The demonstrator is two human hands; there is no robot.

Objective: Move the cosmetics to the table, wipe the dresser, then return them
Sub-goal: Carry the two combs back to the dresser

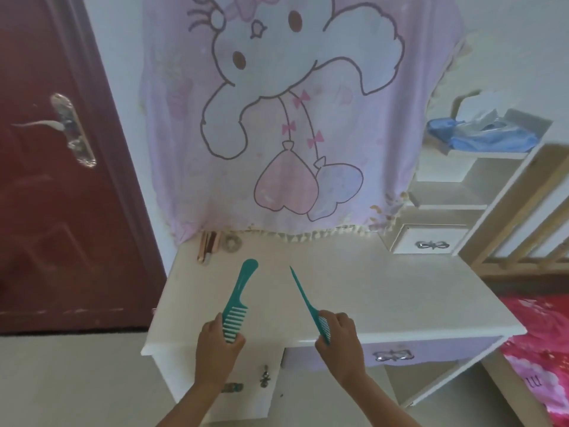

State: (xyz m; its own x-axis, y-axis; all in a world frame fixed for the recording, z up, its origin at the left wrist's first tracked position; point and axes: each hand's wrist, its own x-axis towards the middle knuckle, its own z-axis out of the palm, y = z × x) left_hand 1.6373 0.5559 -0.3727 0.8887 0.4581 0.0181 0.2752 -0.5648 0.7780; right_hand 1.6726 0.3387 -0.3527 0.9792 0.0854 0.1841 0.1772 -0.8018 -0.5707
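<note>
My left hand (pixel 215 346) grips the toothed end of a teal wide-tooth comb (pixel 238 295), whose handle points away over the white dresser top (pixel 385 291). My right hand (pixel 338 337) pinches the toothed end of a teal tail comb (pixel 303 295), its thin pointed tail angled up and to the left. Both combs are held just above the front part of the dresser. At the back left of the top lie a rose-gold tube-like cosmetic (pixel 208 246) and a pale round hair tie (pixel 231 242).
A pink cartoon cloth (pixel 277 118) hangs over the back of the dresser. White shelves and a small drawer (pixel 428 241) rise at the right, with a blue bag (pixel 489 135) on top. A dark red door (pixel 46 180) stands left; a red bedspread (pixel 542 334) lies right.
</note>
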